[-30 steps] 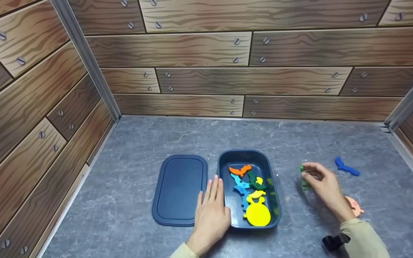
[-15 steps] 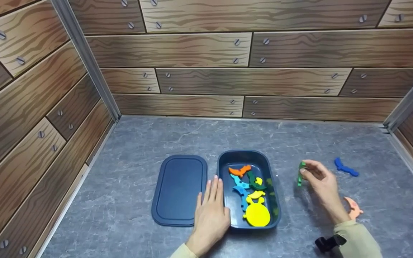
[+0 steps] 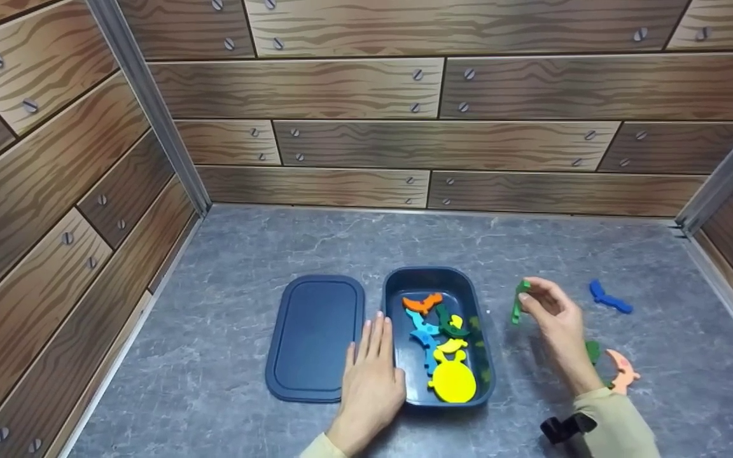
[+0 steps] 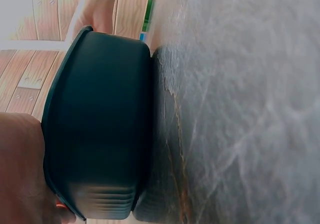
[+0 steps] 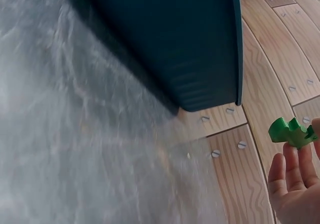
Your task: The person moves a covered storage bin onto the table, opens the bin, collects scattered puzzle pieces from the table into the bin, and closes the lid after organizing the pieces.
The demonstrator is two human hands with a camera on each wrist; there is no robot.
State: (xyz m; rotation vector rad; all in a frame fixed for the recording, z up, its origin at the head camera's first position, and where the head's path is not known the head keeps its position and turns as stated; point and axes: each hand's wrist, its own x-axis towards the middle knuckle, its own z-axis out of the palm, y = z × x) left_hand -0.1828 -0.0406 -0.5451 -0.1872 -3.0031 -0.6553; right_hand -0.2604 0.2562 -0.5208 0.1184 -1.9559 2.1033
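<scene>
My right hand (image 3: 557, 318) pinches a small green toy piece (image 3: 518, 302) between thumb and fingertips, right of the dark blue box. In the right wrist view this green piece (image 5: 295, 132) has a notched, wavy edge and stands up from the fingertips. My left hand (image 3: 371, 385) lies with straight fingers along the left rim of the box (image 3: 488, 381). Inside the box are a yellow round piece (image 3: 454, 380), an orange piece (image 3: 422, 303), a dark green piece (image 3: 448, 323), and several blue and yellow ones. The left wrist view shows the box's outer wall (image 4: 100, 119).
The dark blue lid (image 3: 315, 337) lies flat left of the box. On the right, a blue piece (image 3: 610, 298), a salmon piece (image 3: 623, 371) and another green piece (image 3: 592, 352), partly hidden by my wrist, lie on the grey tabletop (image 3: 500, 242). Wood-patterned walls (image 3: 341, 143) enclose it.
My right hand has lifted the green piece off the tabletop and moved left toward the box with it. The other green piece has come into sight behind the wrist. My left hand stays put.
</scene>
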